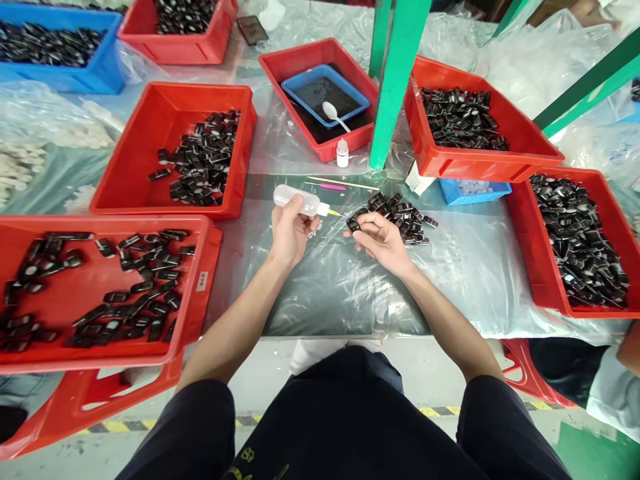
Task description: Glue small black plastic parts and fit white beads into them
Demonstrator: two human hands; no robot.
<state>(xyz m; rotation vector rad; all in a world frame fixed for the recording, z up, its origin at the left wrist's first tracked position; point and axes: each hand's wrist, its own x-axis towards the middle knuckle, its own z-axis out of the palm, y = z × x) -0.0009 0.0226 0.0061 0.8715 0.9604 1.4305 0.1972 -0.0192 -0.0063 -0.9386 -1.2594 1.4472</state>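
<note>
Over the plastic-covered table, my left hand is wrapped round a clear squeeze bottle with a white cap and a yellow needle tip pointing right. The tip is close to a small black piece pinched in the fingers of my right hand; whether they touch is too small to tell. Just behind my right hand lies a pile of similar black pieces. A pink stick and a thin wooden stick lie beyond the bottle.
Red bins of black pieces stand left and right. Behind are a blue tray with a white spoon, a small dropper bottle and a green post. A small blue box sits right. Another person's arm shows at far right.
</note>
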